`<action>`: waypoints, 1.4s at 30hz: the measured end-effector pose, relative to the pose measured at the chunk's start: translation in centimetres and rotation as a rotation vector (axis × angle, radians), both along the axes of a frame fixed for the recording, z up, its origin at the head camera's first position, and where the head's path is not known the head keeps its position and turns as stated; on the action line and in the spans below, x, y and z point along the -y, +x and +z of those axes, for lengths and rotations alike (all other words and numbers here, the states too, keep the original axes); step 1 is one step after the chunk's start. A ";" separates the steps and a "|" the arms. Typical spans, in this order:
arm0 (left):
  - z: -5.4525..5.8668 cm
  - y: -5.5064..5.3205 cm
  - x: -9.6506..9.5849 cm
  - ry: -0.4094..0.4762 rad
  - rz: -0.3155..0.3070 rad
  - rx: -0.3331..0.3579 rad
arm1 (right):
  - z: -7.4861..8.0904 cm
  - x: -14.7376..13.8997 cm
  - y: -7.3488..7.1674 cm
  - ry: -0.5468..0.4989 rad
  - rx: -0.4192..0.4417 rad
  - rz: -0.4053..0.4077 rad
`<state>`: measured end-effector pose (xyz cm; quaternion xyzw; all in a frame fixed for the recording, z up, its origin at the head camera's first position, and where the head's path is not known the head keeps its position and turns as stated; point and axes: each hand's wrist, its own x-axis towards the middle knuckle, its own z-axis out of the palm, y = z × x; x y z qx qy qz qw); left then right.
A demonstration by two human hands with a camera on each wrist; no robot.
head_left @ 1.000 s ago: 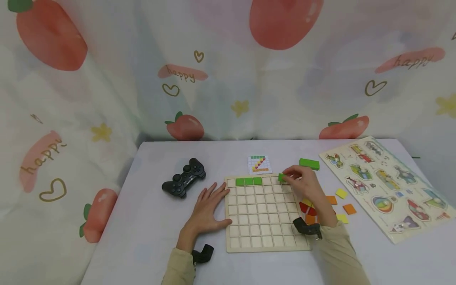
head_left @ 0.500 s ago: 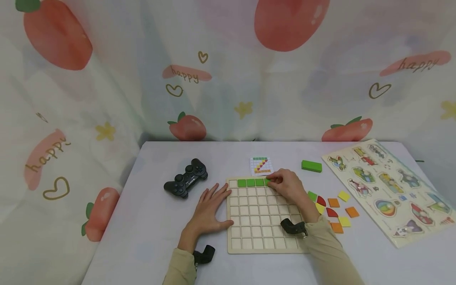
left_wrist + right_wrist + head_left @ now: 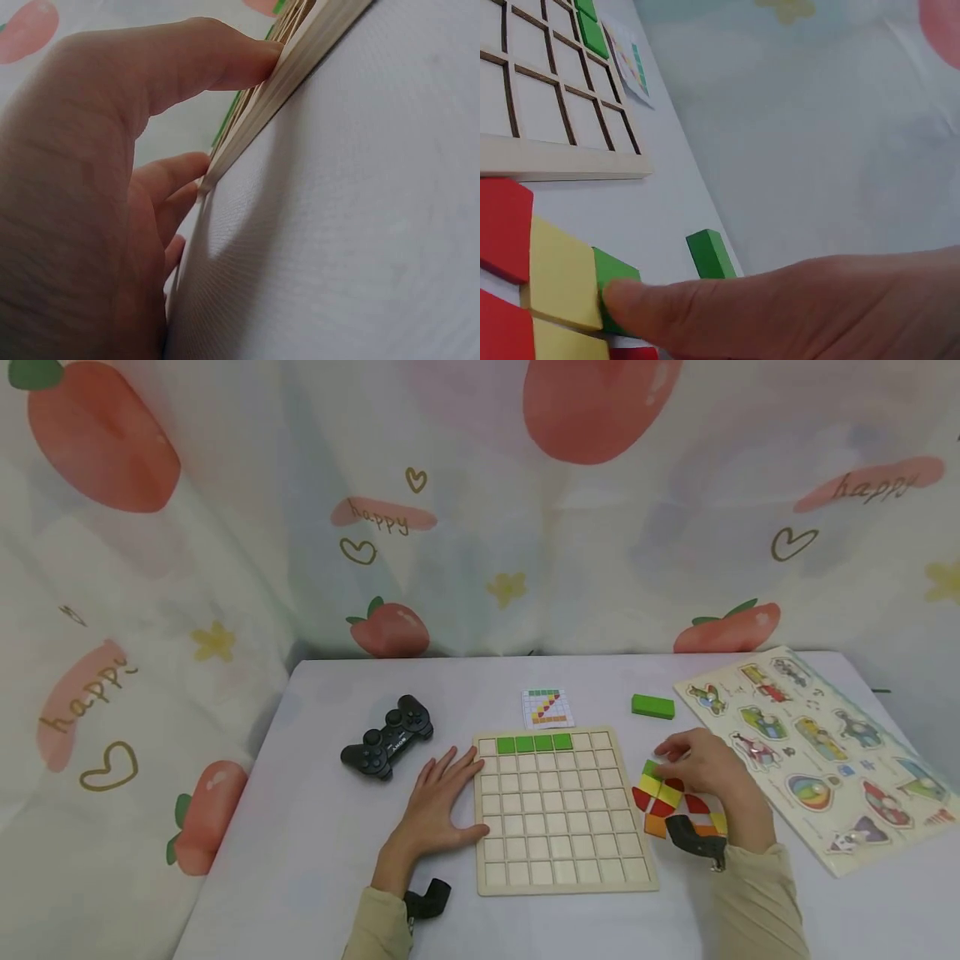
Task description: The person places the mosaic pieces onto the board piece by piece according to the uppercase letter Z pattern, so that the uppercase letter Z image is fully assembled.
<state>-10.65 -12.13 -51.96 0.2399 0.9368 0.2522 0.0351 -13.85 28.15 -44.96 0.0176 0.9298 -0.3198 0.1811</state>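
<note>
In the head view, a wooden grid board (image 3: 561,893) lies on the table with a row of several green square tiles (image 3: 534,743) in its top cells. My left hand (image 3: 435,806) rests along the board's left edge, fingers spread; in the left wrist view the thumb (image 3: 247,64) touches the rim. Right of the board, my right hand (image 3: 708,772) is over the loose tiles. Its thumb touches a loose green tile (image 3: 613,266) beside a yellow tile (image 3: 561,274); the index fingertip looks apart from that tile. The hand partly covers the red tiles (image 3: 502,225).
Behind the board lies a small pattern card (image 3: 547,708). A green block (image 3: 652,707) stands at the back right, near a large picture puzzle board (image 3: 810,752). A black game controller (image 3: 387,737) lies to the left. An orange tile (image 3: 655,825) is near the board's right edge.
My right hand has placed a green tile at the right end of the top row, let go of it and moved right to the loose tiles. The left hand stays at the board's edge.
</note>
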 end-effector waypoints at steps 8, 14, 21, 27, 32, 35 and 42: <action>-0.4 0.2 0.3 0.014 0.007 -0.013 | -0.5 0.4 0.0 -0.036 0.012 0.027; -0.5 0.1 0.2 0.007 0.005 -0.014 | -0.7 1.3 -0.1 -0.112 -0.188 0.009; -0.4 0.1 0.3 0.004 0.003 -0.017 | -2.7 5.2 -1.2 -0.278 -0.425 -0.073; -0.4 0.1 0.2 0.007 0.002 -0.012 | -3.9 8.1 -1.4 -0.207 -0.462 -0.055; -0.3 0.1 0.1 -0.001 0.005 -0.013 | -4.1 8.6 -1.2 -0.103 -0.468 -0.026; -0.2 0.0 0.1 -0.007 0.005 -0.011 | -4.1 8.6 -1.2 -0.060 -0.473 -0.017; -0.2 0.0 0.0 -0.007 0.003 -0.005 | -4.1 8.2 -1.1 -0.038 -0.491 -0.018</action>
